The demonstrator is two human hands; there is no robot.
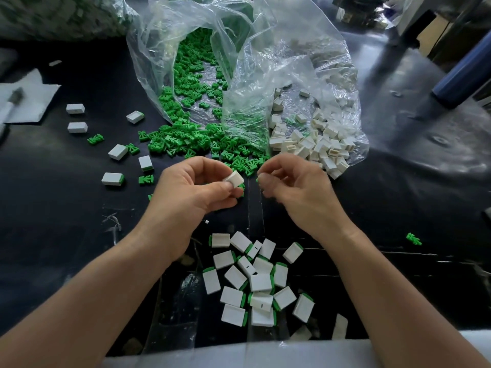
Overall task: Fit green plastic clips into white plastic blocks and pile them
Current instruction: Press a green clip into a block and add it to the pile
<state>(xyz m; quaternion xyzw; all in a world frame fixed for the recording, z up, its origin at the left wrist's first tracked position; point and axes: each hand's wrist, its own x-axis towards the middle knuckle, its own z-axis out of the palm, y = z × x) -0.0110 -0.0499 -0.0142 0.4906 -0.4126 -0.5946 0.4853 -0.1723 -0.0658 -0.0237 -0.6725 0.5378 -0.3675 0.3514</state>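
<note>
My left hand (196,187) pinches a white plastic block (234,179) between thumb and fingers above the dark table. My right hand (295,187) is beside it, fingertips closed on a small green clip (257,179) that barely shows. The block and the clip are a short gap apart. Loose green clips (191,142) spill from a clear bag ahead. Loose white blocks (310,144) lie in a second clear bag to the right. A pile of fitted blocks with green ends (255,282) lies between my forearms near the table's front.
Several fitted blocks (117,152) and stray clips lie scattered at the left. A white cloth (26,102) sits at the far left. One stray clip (413,239) lies at the right. A dark blue cylinder (462,81) stands at the back right.
</note>
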